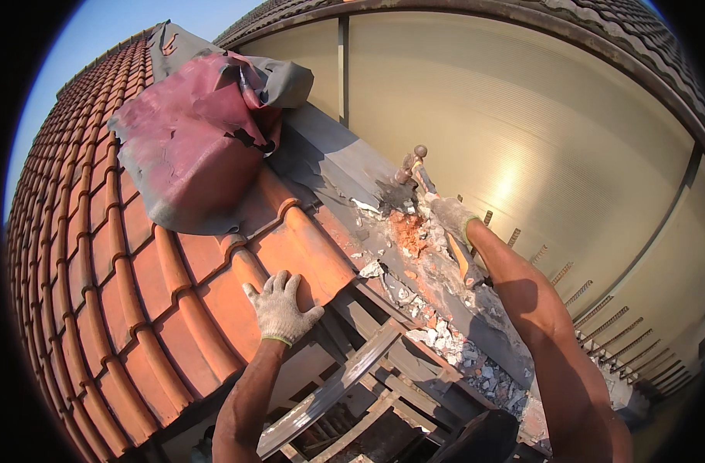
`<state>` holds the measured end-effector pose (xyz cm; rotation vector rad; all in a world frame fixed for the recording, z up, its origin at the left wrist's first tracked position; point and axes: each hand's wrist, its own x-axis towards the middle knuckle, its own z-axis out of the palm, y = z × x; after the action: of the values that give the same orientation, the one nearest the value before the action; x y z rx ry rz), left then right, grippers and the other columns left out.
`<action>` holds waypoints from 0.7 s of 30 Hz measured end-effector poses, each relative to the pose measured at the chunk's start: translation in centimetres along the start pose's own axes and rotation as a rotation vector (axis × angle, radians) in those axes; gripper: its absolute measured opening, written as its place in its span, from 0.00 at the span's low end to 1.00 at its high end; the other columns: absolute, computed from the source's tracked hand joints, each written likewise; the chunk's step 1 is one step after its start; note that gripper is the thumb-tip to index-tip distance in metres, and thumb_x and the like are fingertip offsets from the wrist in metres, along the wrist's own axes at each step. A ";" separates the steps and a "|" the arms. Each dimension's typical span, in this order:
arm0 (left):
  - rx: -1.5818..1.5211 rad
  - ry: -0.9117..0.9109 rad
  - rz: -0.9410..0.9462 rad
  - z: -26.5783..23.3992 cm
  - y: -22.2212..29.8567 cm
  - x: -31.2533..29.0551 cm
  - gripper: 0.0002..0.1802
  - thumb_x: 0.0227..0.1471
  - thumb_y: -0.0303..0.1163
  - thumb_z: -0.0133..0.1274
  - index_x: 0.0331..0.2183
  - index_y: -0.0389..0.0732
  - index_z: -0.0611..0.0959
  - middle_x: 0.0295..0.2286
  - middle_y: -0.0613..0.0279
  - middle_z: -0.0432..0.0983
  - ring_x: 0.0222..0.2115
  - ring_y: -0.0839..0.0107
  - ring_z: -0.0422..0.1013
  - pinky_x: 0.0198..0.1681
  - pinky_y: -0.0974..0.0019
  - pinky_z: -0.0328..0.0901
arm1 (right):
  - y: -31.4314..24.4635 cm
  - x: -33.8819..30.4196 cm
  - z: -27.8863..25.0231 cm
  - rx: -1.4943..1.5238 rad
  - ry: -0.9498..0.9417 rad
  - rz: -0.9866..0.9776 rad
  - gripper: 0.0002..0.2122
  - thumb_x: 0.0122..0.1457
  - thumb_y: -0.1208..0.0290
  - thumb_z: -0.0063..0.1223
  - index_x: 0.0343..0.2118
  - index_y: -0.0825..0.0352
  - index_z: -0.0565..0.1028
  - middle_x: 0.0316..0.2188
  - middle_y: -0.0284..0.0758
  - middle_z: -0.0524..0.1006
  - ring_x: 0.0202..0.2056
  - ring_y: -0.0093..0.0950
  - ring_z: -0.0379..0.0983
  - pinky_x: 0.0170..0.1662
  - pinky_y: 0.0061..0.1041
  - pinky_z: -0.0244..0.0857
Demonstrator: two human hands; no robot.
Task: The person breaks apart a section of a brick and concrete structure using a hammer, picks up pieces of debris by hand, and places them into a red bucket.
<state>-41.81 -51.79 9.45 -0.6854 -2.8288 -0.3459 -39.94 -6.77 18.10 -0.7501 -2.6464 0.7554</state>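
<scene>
The left hand (278, 305) and the farther right hand (449, 211) wear matching off-white knitted work gloves (287, 319), each ending snugly at the wrist in a narrow yellow-green hem (276, 339), with both nearer forearms (248, 395) bare of any sleeve.

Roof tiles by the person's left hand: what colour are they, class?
The roof tiles by the left hand are orange-red, showing best in the head view.

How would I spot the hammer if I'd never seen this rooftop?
Find the big pale wall beside the orange roof tiles. In front of it, the gloved right hand grips the hammer over broken masonry. Its rounded knob sets it apart from the ribbed steel bars.
</scene>
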 end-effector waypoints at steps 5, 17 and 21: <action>0.044 0.002 -0.042 -0.4 -1.5 -0.4 0.51 0.43 0.64 0.68 0.64 0.48 0.78 0.64 0.57 0.69 0.69 0.56 0.60 0.73 0.20 0.34 | -5.0 -5.8 -8.7 0.959 -0.147 0.181 0.24 0.72 0.39 0.49 0.35 0.58 0.72 0.20 0.27 0.71 0.17 0.23 0.70 0.21 0.29 0.72; 0.042 -0.002 -0.037 -0.3 0.5 0.6 0.53 0.42 0.67 0.69 0.64 0.49 0.78 0.65 0.59 0.68 0.69 0.57 0.60 0.73 0.19 0.34 | -2.1 1.0 -0.1 0.028 -0.138 0.090 0.32 0.71 0.37 0.43 0.39 0.69 0.79 0.37 0.42 0.81 0.47 0.40 0.79 0.56 0.49 0.66; 0.060 -0.036 -0.066 -0.3 -1.0 0.0 0.54 0.43 0.67 0.68 0.65 0.48 0.77 0.67 0.59 0.67 0.71 0.57 0.58 0.74 0.21 0.33 | -5.0 -3.0 -5.5 0.291 -0.175 0.060 0.28 0.72 0.38 0.47 0.32 0.63 0.74 0.23 0.29 0.71 0.25 0.26 0.74 0.35 0.35 0.75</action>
<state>-42.22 -52.69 9.54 -0.5935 -2.8875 -0.2604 -37.28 -9.77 25.05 -0.7134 -2.5882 1.2423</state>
